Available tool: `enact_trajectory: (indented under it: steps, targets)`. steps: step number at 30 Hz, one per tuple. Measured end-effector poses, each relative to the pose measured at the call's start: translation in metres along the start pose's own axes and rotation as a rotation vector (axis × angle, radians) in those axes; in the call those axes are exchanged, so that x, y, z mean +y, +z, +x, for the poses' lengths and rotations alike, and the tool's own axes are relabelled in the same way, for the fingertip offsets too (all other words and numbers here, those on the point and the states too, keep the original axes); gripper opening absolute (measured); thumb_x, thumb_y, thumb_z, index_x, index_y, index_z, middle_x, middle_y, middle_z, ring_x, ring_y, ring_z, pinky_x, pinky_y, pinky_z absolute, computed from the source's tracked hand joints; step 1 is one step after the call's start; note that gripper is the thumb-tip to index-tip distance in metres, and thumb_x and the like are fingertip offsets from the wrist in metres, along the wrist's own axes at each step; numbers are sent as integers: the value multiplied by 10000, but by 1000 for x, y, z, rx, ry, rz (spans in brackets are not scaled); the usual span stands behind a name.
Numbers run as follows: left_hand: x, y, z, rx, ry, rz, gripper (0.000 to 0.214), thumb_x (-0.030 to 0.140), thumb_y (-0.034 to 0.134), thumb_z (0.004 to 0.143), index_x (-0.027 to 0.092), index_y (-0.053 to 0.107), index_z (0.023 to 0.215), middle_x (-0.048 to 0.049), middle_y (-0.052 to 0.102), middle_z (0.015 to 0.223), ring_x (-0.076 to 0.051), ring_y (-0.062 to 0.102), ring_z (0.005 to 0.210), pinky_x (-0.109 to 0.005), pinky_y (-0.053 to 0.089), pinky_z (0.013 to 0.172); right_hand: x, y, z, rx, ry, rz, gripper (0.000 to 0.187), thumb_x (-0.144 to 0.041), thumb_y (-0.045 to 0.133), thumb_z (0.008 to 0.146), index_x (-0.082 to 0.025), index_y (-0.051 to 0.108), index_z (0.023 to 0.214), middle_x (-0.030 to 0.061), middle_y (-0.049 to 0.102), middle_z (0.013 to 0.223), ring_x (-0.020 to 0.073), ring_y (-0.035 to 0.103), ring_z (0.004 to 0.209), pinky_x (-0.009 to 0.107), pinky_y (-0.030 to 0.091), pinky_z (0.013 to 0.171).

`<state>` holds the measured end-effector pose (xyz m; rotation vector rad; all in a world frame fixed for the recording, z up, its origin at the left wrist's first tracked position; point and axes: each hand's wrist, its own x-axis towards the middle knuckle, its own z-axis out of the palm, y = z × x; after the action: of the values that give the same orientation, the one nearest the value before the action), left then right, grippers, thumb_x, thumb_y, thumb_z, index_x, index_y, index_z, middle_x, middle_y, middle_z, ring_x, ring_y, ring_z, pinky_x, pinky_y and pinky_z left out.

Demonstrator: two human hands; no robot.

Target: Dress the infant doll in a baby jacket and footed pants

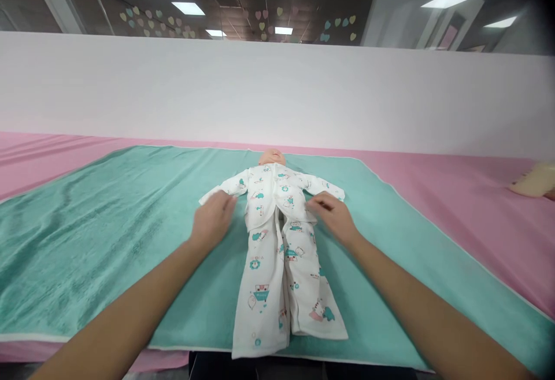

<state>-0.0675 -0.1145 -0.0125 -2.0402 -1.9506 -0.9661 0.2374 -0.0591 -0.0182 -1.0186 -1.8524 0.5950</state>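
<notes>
A baby doll (272, 157) lies on its back, its head at the far end, dressed in a white printed baby shirt (284, 189). White baby pants (262, 276) with the same print cover the lower body, and their leg ends reach the near edge. My left hand (214, 218) hovers by the sleeve on the left, fingers bent and blurred by motion. On the other side, my right hand (332, 212) has its curled fingertips at the shirt's side edge, below the right sleeve. Whether cloth is pinched between them is hidden.
A green blanket (130, 241) with a white border lies under the doll, wrinkled on the left. Beneath it is a pink cloth (455, 206). At the far right edge sits a beige object (535, 180), partly cut off. A white wall (260, 93) stands behind.
</notes>
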Motion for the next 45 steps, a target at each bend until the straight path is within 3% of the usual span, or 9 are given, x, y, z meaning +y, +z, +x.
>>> enact_trajectory:
  steps: [4,8,13,19,24,32,37,41,45]
  targets:
    - [-49,0,21,15,-419,108,356,504,366,848,203,500,984,-133,587,1063,-288,564,951,-361,419,666,65,-37,23,338,370,-270,338,-485,538,775,-169,596,877,83,628,939,198,546,828,331,402,753]
    - [-69,2,25,-179,-520,124,451,558,323,835,195,513,1024,-161,642,983,-350,588,917,-401,416,655,97,-60,40,218,557,-462,400,-567,480,766,-187,594,814,82,646,879,214,546,774,323,371,653]
    - [-73,8,26,-110,-564,-42,271,428,449,800,226,545,953,-64,668,884,-256,606,838,-321,418,654,107,-65,50,158,490,-313,362,-497,616,673,-194,605,871,30,632,772,176,549,696,287,370,604]
    - [-85,15,30,153,-586,-408,258,318,553,720,206,544,952,19,579,701,-156,573,652,-262,431,603,134,-74,56,316,353,168,382,-382,694,618,-188,589,930,7,584,838,117,544,646,276,445,618]
    - [-88,17,33,247,-672,-411,199,299,551,721,201,526,893,1,585,811,-136,557,597,-265,454,554,146,-77,63,347,370,27,273,-297,642,634,-191,591,880,16,593,889,109,532,611,295,448,621]
    - [-88,17,36,183,-571,-25,165,269,524,755,203,529,906,-60,629,879,-230,591,847,-328,454,717,121,-66,56,322,68,-581,318,-125,412,721,-172,597,975,111,559,1086,235,562,907,378,453,779]
    - [-87,20,36,44,-538,111,294,202,447,789,171,530,1069,-110,600,1039,-248,584,957,-358,460,790,92,-37,45,39,-198,-679,391,-234,360,863,-181,511,1219,93,459,1346,252,419,1226,410,353,1010]
    - [-78,21,32,-2,-249,214,428,188,389,822,201,492,1237,-103,452,1343,-254,496,1164,-363,429,906,91,-22,40,-216,-152,-737,580,-419,379,884,-169,301,1402,93,300,1472,259,288,1339,440,285,1071]
    - [-69,14,28,-216,-177,229,530,112,348,799,265,475,1290,-51,550,1285,-268,544,1109,-377,450,849,90,-24,35,-174,-34,-800,597,-403,375,887,-122,282,1405,146,248,1485,279,242,1360,469,237,1086]
